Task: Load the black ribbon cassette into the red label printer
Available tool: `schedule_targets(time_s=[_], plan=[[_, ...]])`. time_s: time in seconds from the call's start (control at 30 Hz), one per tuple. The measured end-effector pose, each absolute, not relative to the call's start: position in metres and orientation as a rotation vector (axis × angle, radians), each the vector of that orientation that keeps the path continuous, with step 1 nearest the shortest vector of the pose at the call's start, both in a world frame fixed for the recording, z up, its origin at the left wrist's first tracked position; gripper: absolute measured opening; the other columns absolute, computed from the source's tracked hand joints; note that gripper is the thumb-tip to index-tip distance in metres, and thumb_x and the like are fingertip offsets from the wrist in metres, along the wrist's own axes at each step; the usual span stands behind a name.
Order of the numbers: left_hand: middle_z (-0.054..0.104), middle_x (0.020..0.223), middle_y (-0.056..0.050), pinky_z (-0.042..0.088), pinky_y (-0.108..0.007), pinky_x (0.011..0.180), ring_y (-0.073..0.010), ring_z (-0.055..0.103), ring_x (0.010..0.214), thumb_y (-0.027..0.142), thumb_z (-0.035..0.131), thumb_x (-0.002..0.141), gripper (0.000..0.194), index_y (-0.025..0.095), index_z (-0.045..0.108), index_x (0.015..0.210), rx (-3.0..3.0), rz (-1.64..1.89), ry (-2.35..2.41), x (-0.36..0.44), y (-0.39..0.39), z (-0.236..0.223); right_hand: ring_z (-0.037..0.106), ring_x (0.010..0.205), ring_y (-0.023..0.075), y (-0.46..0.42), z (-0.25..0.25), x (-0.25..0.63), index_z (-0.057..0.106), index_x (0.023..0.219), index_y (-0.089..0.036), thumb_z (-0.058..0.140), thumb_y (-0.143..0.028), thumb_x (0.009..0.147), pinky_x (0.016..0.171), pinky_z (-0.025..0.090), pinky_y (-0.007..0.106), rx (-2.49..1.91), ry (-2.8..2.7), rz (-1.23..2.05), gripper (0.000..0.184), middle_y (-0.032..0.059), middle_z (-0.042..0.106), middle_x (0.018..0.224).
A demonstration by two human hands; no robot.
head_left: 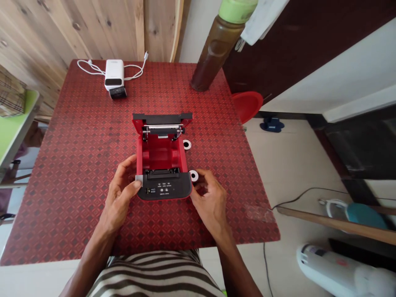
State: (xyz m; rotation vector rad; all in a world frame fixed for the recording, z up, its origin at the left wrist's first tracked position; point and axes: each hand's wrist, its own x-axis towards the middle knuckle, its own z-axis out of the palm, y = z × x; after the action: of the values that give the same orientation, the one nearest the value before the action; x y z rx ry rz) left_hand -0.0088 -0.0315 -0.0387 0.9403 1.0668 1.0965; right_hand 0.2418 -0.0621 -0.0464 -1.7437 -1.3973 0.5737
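A red and black label printer point(163, 154) sits on the table with its lid raised, showing a bare red paper bay and a roller under the lid. My left hand point(119, 198) grips its left front corner, thumb on a grey piece point(139, 180) and fingers along the side. At the right front corner my right hand point(212, 198) is curled, its thumb against the printer and its index finger beside a small white paper roll point(194, 175). The other fingertips of that hand are hidden. Farther back, a second roll point(187, 144) lies against the printer's right side.
A white device point(114, 75) with a cable and a small black block point(118, 93) rest at the back left of the red patterned table point(93, 123). A tall brown bottle point(213, 49) with a green lid stands at the back right. A red stool point(249, 105) is beyond the right edge.
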Motion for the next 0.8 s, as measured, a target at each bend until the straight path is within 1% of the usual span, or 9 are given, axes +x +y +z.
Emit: schedule_targets(time_s=[0.1,0.3,0.37,0.47,0.53,0.57,0.63,0.7,0.8], plan=[[0.074,0.160,-0.009,0.062,-0.048,0.111,-0.0343,0.077,0.135,0.046,0.080,0.105,0.060,0.035,0.066,0.162,0.933,1.102,1.072,-0.009,-0.032,-0.039,0.079,0.076,0.0213,-0.061,-0.042,0.249,0.075,0.112,-0.024,0.072,-0.031,0.096,0.075,0.067,0.036,-1.723,-1.446,0.648,0.017,0.0059,0.086,0.101],[0.073,0.162,-0.009,0.062,-0.047,0.109,-0.0334,0.077,0.133,0.046,0.079,0.106,0.060,0.036,0.066,0.164,0.920,1.082,1.072,-0.009,-0.032,-0.038,0.082,0.080,0.0233,-0.065,-0.033,0.278,0.076,0.136,-0.025,0.079,-0.031,0.093,0.079,0.072,0.043,-1.706,-1.508,0.884,0.043,0.0067,0.087,0.107],[0.072,0.163,-0.009,0.063,-0.047,0.108,-0.0337,0.077,0.132,0.046,0.079,0.106,0.060,0.036,0.066,0.164,0.918,1.074,1.073,-0.009,-0.033,-0.037,0.084,0.083,0.0239,-0.061,-0.031,0.293,0.075,0.142,-0.025,0.076,-0.030,0.095,0.082,0.072,0.044,-1.696,-1.510,0.889,0.047,0.0063,0.088,0.106],[0.071,0.165,-0.009,0.063,-0.047,0.108,-0.0340,0.076,0.134,0.047,0.078,0.106,0.060,0.036,0.065,0.164,0.916,1.066,1.071,-0.009,-0.033,-0.036,0.085,0.092,0.0250,-0.041,-0.032,0.310,0.080,0.135,-0.026,0.071,-0.032,0.102,0.087,0.071,0.046,-1.678,-1.514,0.797,0.034,0.0061,0.088,0.106],[0.070,0.167,-0.009,0.062,-0.046,0.110,-0.0342,0.076,0.136,0.046,0.078,0.106,0.061,0.036,0.064,0.165,0.908,1.062,1.066,-0.009,-0.033,-0.036,0.085,0.096,0.0258,-0.019,-0.035,0.311,0.082,0.128,-0.026,0.074,-0.036,0.103,0.093,0.069,0.048,-1.647,-1.512,0.740,0.028,0.0063,0.088,0.107],[0.069,0.167,-0.009,0.062,-0.047,0.111,-0.0345,0.075,0.137,0.047,0.079,0.106,0.061,0.036,0.064,0.165,0.904,1.062,1.064,-0.009,-0.033,-0.035,0.085,0.099,0.0263,-0.007,-0.038,0.309,0.081,0.128,-0.026,0.076,-0.037,0.102,0.095,0.069,0.049,-1.623,-1.512,0.746,0.029,0.0069,0.088,0.111],[0.069,0.168,-0.009,0.062,-0.048,0.113,-0.0355,0.074,0.139,0.047,0.080,0.105,0.062,0.035,0.064,0.164,0.899,1.064,1.067,-0.008,-0.033,-0.035,0.083,0.110,0.0271,0.015,-0.044,0.301,0.079,0.134,-0.025,0.078,-0.036,0.099,0.101,0.067,0.051,-1.561,-1.533,0.781,0.037,0.0100,0.087,0.127],[0.069,0.168,-0.010,0.061,-0.049,0.114,-0.0363,0.073,0.142,0.047,0.080,0.105,0.061,0.035,0.065,0.163,0.899,1.070,1.067,-0.008,-0.033,-0.035,0.081,0.114,0.0275,0.031,-0.051,0.291,0.078,0.135,-0.025,0.079,-0.033,0.095,0.102,0.065,0.050,-1.520,-1.579,0.816,0.041,0.0114,0.085,0.135],[0.069,0.167,-0.009,0.062,-0.047,0.113,-0.0362,0.071,0.144,0.046,0.081,0.106,0.059,0.035,0.066,0.162,0.903,1.083,1.048,-0.008,-0.033,-0.036,0.079,0.109,0.0278,0.043,-0.058,0.281,0.080,0.125,-0.024,0.079,-0.035,0.094,0.100,0.063,0.049,-1.509,-1.611,0.836,0.033,0.0099,0.086,0.124]])
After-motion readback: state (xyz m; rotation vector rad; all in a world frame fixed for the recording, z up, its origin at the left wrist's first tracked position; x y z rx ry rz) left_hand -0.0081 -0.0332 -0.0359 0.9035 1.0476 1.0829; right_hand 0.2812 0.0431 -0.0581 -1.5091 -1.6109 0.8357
